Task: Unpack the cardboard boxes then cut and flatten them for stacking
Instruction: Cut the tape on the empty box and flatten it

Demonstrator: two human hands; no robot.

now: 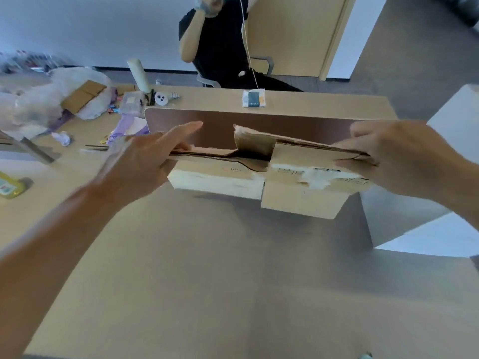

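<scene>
A flattened cardboard box [298, 182] with torn white label scraps is held up above the tan table [207, 268]. My left hand [145, 161] grips its left end, thumb under the layers and index finger stretched out over the top. My right hand [394, 154] grips its right end, fingers curled over the upper edge. Two flaps hang down toward me, and a torn flap sticks up in the middle. Behind the box stands a brown panel [202, 125].
A person in black [220, 47] sits across the table. At the left lie clear plastic bags [51, 99], a white roll [138, 73], purple wrapping [124, 125] and a yellow bottle [10, 187]. A small packet [254, 98] lies at the far edge. A white box [456, 110] stands at right.
</scene>
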